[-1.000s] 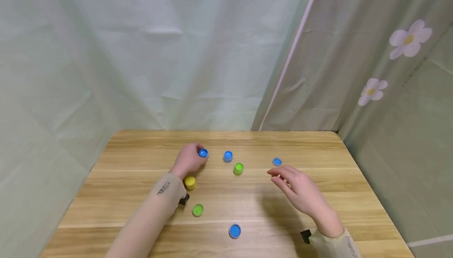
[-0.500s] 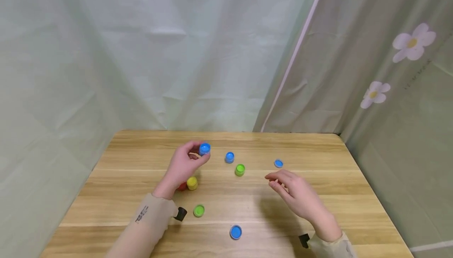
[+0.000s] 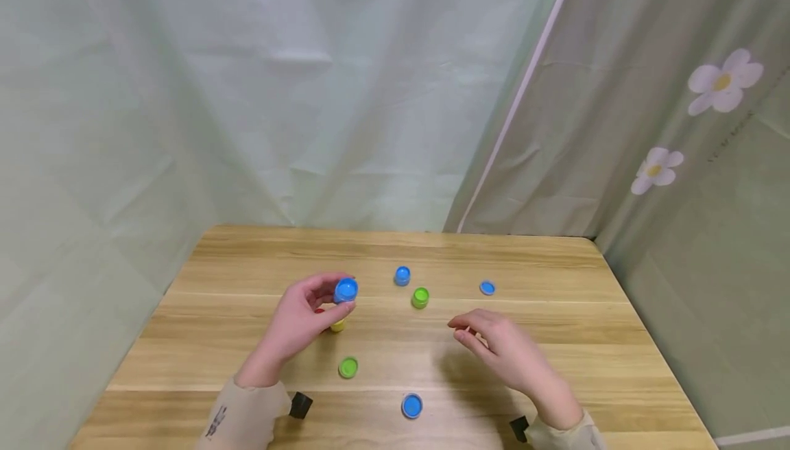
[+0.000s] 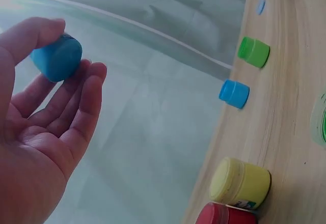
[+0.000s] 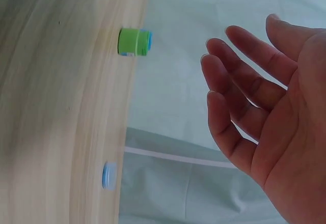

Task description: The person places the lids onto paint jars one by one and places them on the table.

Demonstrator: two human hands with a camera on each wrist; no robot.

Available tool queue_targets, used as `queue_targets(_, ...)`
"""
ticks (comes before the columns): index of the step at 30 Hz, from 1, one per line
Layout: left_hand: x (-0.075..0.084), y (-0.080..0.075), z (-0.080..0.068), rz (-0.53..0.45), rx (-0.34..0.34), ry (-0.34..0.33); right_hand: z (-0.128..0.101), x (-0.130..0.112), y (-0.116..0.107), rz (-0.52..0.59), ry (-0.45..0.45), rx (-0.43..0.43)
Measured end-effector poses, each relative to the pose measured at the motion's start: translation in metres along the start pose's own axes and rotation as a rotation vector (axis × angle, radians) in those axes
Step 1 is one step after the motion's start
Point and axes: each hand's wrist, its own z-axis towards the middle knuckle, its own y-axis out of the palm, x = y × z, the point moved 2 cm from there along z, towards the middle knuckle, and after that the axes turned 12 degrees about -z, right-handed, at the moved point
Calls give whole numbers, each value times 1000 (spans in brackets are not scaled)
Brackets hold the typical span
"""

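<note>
Our left hand (image 3: 296, 326) pinches a blue jar (image 3: 345, 290) above the table (image 3: 555, 340). Right hand (image 3: 500, 350) hovers empty, fingers relaxed.

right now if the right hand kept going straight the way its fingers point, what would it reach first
Probably nothing close: the right hand, open and empty above the table, points leftward toward the left hand holding the blue jar. The gap between looks free, though height is unclear.

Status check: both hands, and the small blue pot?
Left hand pinches small blue plastic pot, lifted off wooden table. Right hand open, empty. Nothing between them.
</note>
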Motion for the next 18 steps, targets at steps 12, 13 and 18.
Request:
queue_targets(12, -3, -4, -4, -147, -47, -21, 3, -23, 19, 31, -143, -64)
queue_targets(13, -3, -4, -4, -152, -38, -20, 3, -26, 21, 34, -173, -71)
queue_targets(18, -2, -4, -5, -180, 35, -15, 2, -38, 34, 39, -277, -147)
